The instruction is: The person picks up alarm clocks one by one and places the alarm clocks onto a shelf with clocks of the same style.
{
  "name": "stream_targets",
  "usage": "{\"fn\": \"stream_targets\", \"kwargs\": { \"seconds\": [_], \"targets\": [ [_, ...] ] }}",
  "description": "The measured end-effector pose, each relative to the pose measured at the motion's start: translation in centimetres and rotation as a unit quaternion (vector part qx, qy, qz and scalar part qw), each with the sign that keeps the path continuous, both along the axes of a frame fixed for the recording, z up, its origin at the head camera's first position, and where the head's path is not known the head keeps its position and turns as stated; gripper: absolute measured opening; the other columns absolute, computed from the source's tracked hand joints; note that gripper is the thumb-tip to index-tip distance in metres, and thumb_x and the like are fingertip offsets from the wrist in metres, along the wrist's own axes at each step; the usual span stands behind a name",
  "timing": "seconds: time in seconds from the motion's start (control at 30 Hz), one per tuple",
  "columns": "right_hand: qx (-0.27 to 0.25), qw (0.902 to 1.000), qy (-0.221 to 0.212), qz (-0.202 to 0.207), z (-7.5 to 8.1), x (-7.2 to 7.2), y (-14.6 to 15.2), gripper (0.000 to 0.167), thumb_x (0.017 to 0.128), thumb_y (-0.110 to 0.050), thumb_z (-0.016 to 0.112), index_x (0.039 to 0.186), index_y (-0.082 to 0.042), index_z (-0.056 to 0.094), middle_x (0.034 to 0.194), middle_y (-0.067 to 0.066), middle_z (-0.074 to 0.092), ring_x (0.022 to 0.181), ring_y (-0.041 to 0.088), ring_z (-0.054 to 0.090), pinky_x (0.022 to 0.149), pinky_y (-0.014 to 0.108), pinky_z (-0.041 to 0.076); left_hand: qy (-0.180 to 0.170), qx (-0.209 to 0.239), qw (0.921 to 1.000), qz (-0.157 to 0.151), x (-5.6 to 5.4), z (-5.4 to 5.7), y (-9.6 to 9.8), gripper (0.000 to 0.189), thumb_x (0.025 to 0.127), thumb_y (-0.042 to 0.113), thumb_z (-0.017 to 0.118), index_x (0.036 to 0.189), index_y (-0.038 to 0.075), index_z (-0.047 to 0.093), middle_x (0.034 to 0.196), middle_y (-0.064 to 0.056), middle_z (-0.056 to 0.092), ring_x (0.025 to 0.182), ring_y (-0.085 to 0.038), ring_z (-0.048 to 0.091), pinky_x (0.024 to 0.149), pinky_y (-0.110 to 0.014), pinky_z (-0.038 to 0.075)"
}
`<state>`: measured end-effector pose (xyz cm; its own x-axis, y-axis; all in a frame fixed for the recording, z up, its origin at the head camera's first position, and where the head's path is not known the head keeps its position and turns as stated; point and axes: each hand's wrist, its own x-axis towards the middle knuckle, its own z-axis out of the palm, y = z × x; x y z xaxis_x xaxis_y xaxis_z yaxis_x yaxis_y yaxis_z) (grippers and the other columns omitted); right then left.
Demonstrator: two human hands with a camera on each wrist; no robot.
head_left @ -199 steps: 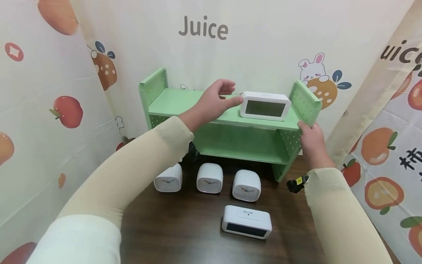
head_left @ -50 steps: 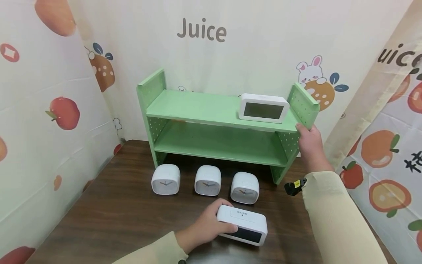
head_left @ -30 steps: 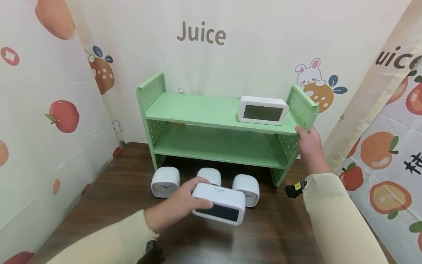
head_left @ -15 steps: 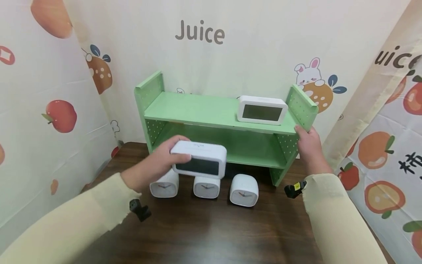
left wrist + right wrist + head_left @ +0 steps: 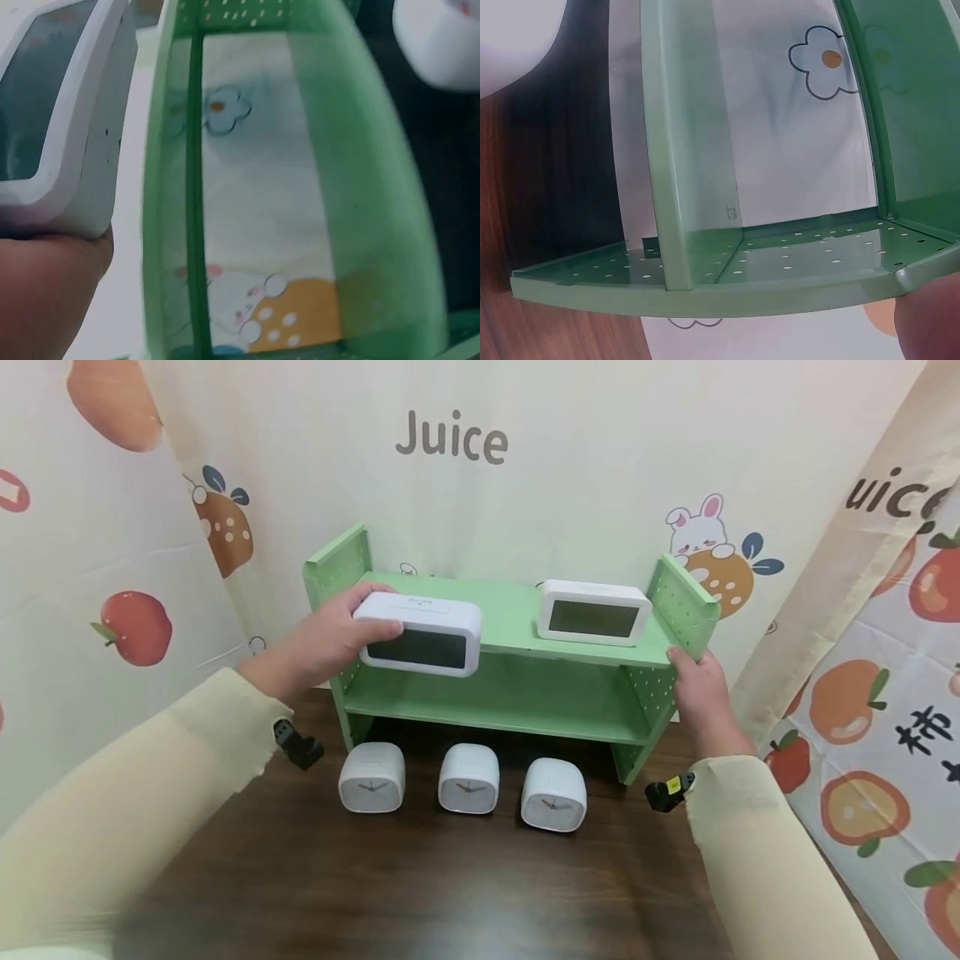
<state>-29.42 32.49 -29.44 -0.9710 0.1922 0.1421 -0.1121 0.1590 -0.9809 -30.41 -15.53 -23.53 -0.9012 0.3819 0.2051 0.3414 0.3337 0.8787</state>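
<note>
One digital clock [image 5: 420, 633], probably light, rigid and slick, hangs before the green shelf [image 5: 510, 695], left of centre, the left hand [image 5: 327, 637] gripping its end, a likely sound hold; the right hand [image 5: 701, 700] grips the shelf's side.

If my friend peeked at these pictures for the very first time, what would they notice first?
Probably the pale green, two-tier shelf in the middle, with a white rectangular box with a dark screen on its top right. Next, the left hand holding a similar white box at the shelf's left half. Below, three rounded white clocks line up on the dark brown table.
</note>
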Motion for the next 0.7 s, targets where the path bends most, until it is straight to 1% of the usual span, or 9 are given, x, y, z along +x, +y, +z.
{"fn": "stream_targets", "kwargs": {
  "seconds": [0.13,0.17,0.27,0.33,0.37,0.4,0.5,0.57,0.7],
  "targets": [
    [0.007,1.0,0.003,-0.002,-0.2,-0.1,0.0,0.06,0.111,-0.04,0.04,0.162,-0.011,0.03,0.124,-0.008,0.055,0.116,0.01,0.052,0.115,0.048,0.033,0.009,-0.011,0.9999,-0.002,-1.5,1.3,0.1,0.049,0.101,0.026,0.066,0.145,0.013,0.046,0.141,-0.008,0.053,0.125,-0.028,0.05,0.106,-0.052,0.039],
    [0.002,1.0,0.005,-0.004,-0.2,-0.1,0.0,0.06,0.111,-0.04,0.041,0.162,-0.011,0.03,0.123,-0.008,0.055,0.116,0.01,0.053,0.115,0.048,0.033,0.011,-0.014,0.9998,0.001,-1.9,1.5,0.3,0.05,0.101,0.027,0.066,0.144,0.013,0.046,0.14,-0.007,0.054,0.125,-0.028,0.05,0.106,-0.051,0.04],
    [0.01,0.9998,0.008,-0.013,-0.3,-0.3,0.1,0.06,0.11,-0.039,0.041,0.161,-0.01,0.031,0.123,-0.008,0.055,0.114,0.009,0.053,0.114,0.047,0.034,0.01,-0.021,0.9996,0.012,-3.1,2.1,0.7,0.05,0.101,0.032,0.067,0.144,0.016,0.048,0.139,-0.005,0.055,0.123,-0.025,0.052,0.105,-0.049,0.04],
    [0.005,0.9998,0.01,-0.018,-0.3,-0.4,0.2,0.06,0.11,-0.039,0.043,0.161,-0.01,0.031,0.123,-0.007,0.054,0.113,0.008,0.052,0.114,0.046,0.033,0.009,-0.023,0.9996,0.017,-3.8,2.4,1.0,0.051,0.101,0.035,0.067,0.145,0.017,0.049,0.138,-0.004,0.056,0.121,-0.025,0.053,0.104,-0.047,0.042],
    [0.002,0.9998,0.009,-0.02,-0.3,-0.5,0.2,0.06,0.11,-0.039,0.043,0.161,-0.01,0.031,0.123,-0.007,0.054,0.113,0.008,0.052,0.115,0.047,0.033,0.011,-0.031,0.9992,0.022,-4.2,2.5,1.1,0.052,0.1,0.037,0.067,0.145,0.018,0.049,0.138,-0.003,0.056,0.121,-0.025,0.053,0.103,-0.046,0.042],
    [0.008,0.9997,0.009,-0.022,-0.3,-0.5,0.3,0.06,0.11,-0.04,0.043,0.161,-0.01,0.031,0.123,-0.007,0.054,0.112,0.008,0.052,0.114,0.047,0.033,0.012,-0.034,0.999,0.025,-4.5,2.6,1.2,0.053,0.1,0.039,0.067,0.146,0.019,0.048,0.137,-0.003,0.056,0.12,-0.025,0.053,0.102,-0.045,0.042],
    [0.006,0.9996,0.007,-0.025,-0.3,-0.5,0.4,0.061,0.11,-0.04,0.044,0.161,-0.01,0.032,0.123,-0.007,0.055,0.111,0.007,0.052,0.113,0.045,0.034,0.019,-0.037,0.9985,0.034,-5.5,2.8,1.4,0.055,0.1,0.039,0.067,0.146,0.017,0.048,0.137,-0.004,0.056,0.118,-0.025,0.053,0.099,-0.043,0.043],
    [0.016,0.9995,0.006,-0.025,-0.3,-0.4,0.4,0.061,0.11,-0.041,0.043,0.161,-0.01,0.032,0.122,-0.007,0.055,0.11,0.007,0.053,0.11,0.042,0.038,0.023,-0.043,0.9979,0.044,-6.1,3.0,1.4,0.056,0.101,0.04,0.067,0.147,0.016,0.047,0.137,-0.005,0.056,0.116,-0.024,0.053,0.096,-0.041,0.043],
    [0.018,0.9997,0.005,-0.016,-0.4,-0.3,0.2,0.061,0.11,-0.041,0.043,0.161,-0.009,0.031,0.121,-0.007,0.055,0.111,0.009,0.054,0.105,0.038,0.04,0.014,-0.038,0.9976,0.055,-7.0,3.3,1.2,0.058,0.101,0.04,0.067,0.148,0.015,0.046,0.137,-0.006,0.054,0.113,-0.024,0.052,0.092,-0.039,0.043]
  ]
}}
